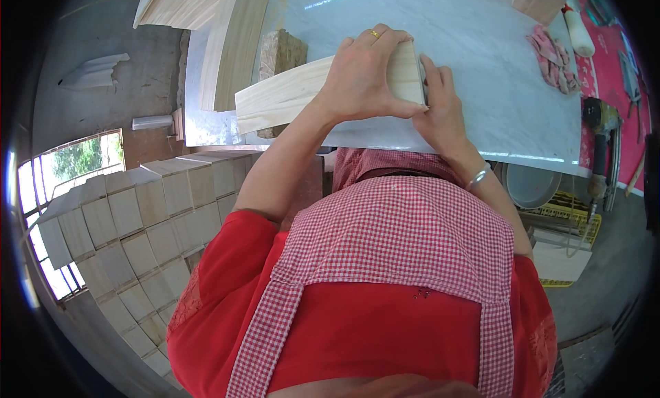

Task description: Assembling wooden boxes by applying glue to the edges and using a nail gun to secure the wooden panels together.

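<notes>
A long pale wooden piece, perhaps a box (285, 94), lies across the near part of the table, tilted slightly. My left hand (359, 74) spans its right part, with the thumb at the near corner and the fingers over the far edge. At the right end face is my right hand (443, 112), its fingers curled. A sliver of something grey shows between that hand and the wood; its kind is hidden. Under the piece's left part stands a rough chipboard block (283, 52).
Pale wooden pieces (237, 50) are stacked at the table's far left. On the right of the white-covered table (495, 68) lie a pink cloth (552, 59) and a white bottle (579, 33). A power tool (599, 116) hangs beyond the right edge. Many wooden boxes (130, 212) are piled left of me.
</notes>
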`<state>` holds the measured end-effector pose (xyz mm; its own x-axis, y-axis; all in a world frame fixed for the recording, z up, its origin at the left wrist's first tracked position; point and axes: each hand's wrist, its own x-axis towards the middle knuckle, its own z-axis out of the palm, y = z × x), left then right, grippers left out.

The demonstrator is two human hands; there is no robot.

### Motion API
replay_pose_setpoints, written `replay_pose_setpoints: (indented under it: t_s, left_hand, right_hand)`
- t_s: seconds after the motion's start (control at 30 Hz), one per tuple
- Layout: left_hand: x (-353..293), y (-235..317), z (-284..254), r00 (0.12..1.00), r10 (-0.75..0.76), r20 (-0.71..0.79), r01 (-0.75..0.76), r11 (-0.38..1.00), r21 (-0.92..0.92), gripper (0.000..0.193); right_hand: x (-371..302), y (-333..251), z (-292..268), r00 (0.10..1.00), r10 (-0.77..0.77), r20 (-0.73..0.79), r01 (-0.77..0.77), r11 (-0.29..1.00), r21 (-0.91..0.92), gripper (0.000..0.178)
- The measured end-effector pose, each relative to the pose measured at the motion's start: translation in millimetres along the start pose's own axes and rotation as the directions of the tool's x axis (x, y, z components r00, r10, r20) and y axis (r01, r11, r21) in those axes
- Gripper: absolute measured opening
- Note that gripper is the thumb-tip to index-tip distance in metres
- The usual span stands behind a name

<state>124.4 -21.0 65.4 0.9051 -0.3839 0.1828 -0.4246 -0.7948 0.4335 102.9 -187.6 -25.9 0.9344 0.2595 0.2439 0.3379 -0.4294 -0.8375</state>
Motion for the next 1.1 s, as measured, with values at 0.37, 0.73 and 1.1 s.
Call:
replay_pose_setpoints:
  t_s: [0.37, 0.73, 1.1]
  left_hand:
    - [-1.2, 2.1, -1.4, 1.000, -0.010, -0.016, 0.010, 1.000, 0.024, 0.081]
    - [0.4, -0.1, 2.8, 1.000, -0.012, -0.020, 0.012, 1.000, 0.013, 0.084]
    - [-1.4, 2.8, 2.1, 0.999, -0.014, -0.038, 0.014, 1.000, 0.013, 0.084]
  right_hand:
    - [-38.0, -31.6, -37.7, 0.981, -0.190, -0.043, 0.195, 0.954, 0.228, 0.064]
    - [-41.3, -27.3, -36.3, 0.997, -0.079, 0.011, 0.064, 0.880, 0.470, 0.064]
    - [9.5, -36.7, -39.1, 0.976, -0.215, 0.019, 0.191, 0.901, 0.391, 0.078]
